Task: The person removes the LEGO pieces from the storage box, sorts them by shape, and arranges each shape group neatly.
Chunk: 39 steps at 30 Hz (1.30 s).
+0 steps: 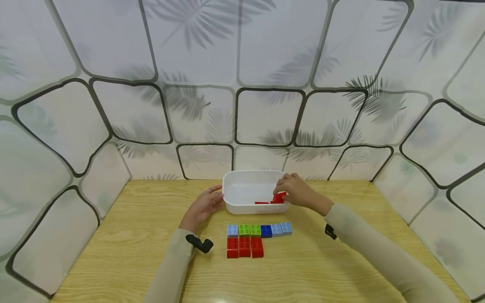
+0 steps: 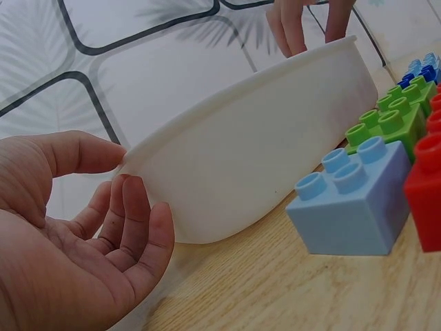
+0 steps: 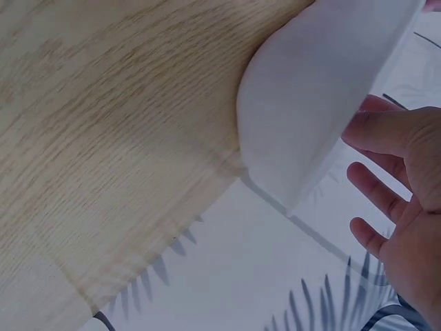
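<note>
A white plastic bin [image 1: 242, 209] stands at the back of the table, with red toy bricks [image 1: 261, 203] inside its right end. Over that end, my right hand [image 1: 297, 191] reaches in and pinches a red brick [image 1: 280, 196] between thumb and fingers. The right wrist view has the thumb [image 3: 382, 132] at the bin's rim, the brick hidden behind the wall. At the opposite end, my left hand [image 1: 204, 206] touches the bin with relaxed, bent fingers. One digit [image 2: 89, 152] meets the rim and the other fingertips lie along the outer wall.
In front of the bin runs a row of light blue [image 1: 233, 230], green [image 1: 244, 230] and dark blue [image 1: 266, 231] bricks. Three red bricks [image 1: 244, 247] sit against its near side. A patterned wall covering [image 1: 265, 118] rises behind the wooden table [image 1: 310, 265].
</note>
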Available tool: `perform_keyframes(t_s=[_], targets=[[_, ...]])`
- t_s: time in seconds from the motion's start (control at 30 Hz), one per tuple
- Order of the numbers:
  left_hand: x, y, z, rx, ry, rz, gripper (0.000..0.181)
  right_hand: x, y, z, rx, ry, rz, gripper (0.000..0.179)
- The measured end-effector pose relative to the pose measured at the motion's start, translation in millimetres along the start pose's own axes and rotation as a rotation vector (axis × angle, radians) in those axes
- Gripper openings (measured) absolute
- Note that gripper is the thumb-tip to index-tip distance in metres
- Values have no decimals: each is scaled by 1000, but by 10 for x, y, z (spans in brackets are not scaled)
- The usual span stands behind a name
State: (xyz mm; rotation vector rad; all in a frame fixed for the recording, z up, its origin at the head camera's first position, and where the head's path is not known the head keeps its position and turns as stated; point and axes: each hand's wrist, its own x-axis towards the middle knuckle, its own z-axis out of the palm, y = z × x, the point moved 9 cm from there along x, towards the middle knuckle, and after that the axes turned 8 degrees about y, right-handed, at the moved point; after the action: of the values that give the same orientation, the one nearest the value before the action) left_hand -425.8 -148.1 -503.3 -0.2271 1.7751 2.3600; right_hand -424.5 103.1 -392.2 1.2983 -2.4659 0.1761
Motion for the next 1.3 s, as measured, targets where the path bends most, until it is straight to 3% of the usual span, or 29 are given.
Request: perform_keyframes(t_s=[0.23,0.67,0.9,1.3], targets=[[0,11,5,24,27,-40,57,39,104,242,-67,-99,-11,33],[6,1,1,30,47,-50,53,73,227,372,-50,-189,31,37],[1,-20,-1,28,54,-51,53,86,253,429,-42,-196,37,40],[24,-21,-2,4,41,-39,55,102,256,477,-108,-175,-23,36]])
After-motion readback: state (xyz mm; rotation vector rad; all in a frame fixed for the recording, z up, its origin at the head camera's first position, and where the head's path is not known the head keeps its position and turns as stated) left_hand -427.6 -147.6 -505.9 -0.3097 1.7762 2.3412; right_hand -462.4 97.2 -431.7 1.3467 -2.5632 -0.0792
